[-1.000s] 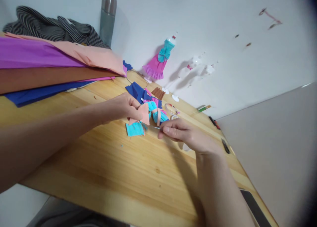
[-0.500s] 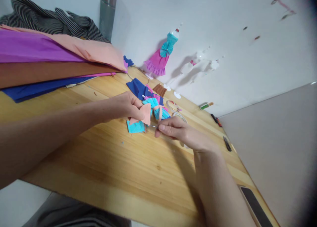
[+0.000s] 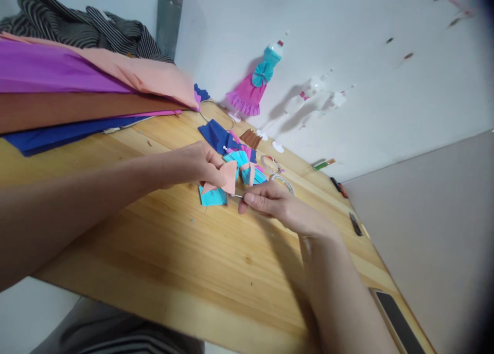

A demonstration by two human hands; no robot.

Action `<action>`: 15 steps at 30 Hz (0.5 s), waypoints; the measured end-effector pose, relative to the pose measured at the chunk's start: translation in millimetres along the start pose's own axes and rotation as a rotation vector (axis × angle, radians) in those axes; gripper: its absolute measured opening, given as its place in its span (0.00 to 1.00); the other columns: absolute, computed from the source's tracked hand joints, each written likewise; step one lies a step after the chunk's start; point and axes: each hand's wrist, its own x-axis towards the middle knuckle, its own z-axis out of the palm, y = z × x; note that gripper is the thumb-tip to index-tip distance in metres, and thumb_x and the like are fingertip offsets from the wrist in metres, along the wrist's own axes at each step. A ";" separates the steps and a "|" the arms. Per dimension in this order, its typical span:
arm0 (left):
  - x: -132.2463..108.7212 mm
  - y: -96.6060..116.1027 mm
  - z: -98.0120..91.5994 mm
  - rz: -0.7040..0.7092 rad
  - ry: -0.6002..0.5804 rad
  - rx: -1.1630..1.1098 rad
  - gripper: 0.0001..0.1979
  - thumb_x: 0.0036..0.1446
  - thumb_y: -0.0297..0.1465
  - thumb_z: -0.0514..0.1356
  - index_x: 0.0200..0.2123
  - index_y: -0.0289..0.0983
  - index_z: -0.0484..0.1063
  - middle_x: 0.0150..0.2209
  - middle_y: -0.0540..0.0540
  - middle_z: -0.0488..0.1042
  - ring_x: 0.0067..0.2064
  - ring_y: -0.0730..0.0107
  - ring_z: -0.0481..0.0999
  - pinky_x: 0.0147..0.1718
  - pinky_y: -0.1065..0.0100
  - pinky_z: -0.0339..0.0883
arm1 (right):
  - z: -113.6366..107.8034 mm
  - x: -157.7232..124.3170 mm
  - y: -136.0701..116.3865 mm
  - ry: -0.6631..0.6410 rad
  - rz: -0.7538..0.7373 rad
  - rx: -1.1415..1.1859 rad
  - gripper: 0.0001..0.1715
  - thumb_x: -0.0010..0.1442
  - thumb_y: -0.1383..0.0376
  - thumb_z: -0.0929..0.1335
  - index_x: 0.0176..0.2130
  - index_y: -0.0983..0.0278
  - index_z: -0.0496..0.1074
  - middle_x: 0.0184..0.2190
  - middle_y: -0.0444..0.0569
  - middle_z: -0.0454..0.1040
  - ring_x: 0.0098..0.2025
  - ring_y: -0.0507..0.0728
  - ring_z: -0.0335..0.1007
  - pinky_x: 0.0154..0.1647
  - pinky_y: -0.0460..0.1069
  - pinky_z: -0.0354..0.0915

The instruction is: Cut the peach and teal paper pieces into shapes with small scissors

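Observation:
My left hand (image 3: 206,164) pinches a small piece of peach crepe paper (image 3: 230,176) between thumb and fingers, above the table. My right hand (image 3: 266,198) is closed around what look like small scissors (image 3: 238,196); only their narrow metal tip shows, at the paper's lower edge, and the handles are hidden. Under the paper lies a turquoise paper piece (image 3: 211,196). Just behind the hands sits a turquoise pleated bow (image 3: 252,175) with a peach strip around its middle. Blue paper scraps (image 3: 216,135) and pink ones lie beyond.
Large folded paper sheets (image 3: 96,104) and striped cloth (image 3: 77,24) fill the left. A doll form in a paper dress (image 3: 252,91) stands by the wall, with white forms (image 3: 309,89) beside it. Tape rolls (image 3: 283,181), a cutter (image 3: 355,224) and a phone (image 3: 399,318) lie rightward.
The view has shifted slightly. My right hand and the metal tip have moved a little left, nearer the peach paper; my left hand keeps its pinch.

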 end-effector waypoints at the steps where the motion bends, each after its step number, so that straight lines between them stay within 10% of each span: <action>1: -0.2 0.6 -0.2 0.000 -0.001 0.001 0.12 0.40 0.26 0.60 0.09 0.35 0.68 0.13 0.50 0.66 0.18 0.77 0.59 0.21 0.69 0.48 | 0.2 0.1 0.0 0.003 0.000 0.003 0.26 0.55 0.46 0.69 0.25 0.66 0.77 0.14 0.38 0.51 0.18 0.48 0.41 0.20 0.48 0.39; 15: -1.7 1.6 0.6 -0.005 -0.002 -0.001 0.11 0.40 0.25 0.59 0.10 0.35 0.69 0.13 0.50 0.67 0.19 0.77 0.60 0.21 0.70 0.48 | 2.3 0.5 0.9 -0.008 0.015 0.060 0.27 0.54 0.45 0.70 0.23 0.66 0.77 0.14 0.39 0.52 0.18 0.48 0.41 0.20 0.48 0.39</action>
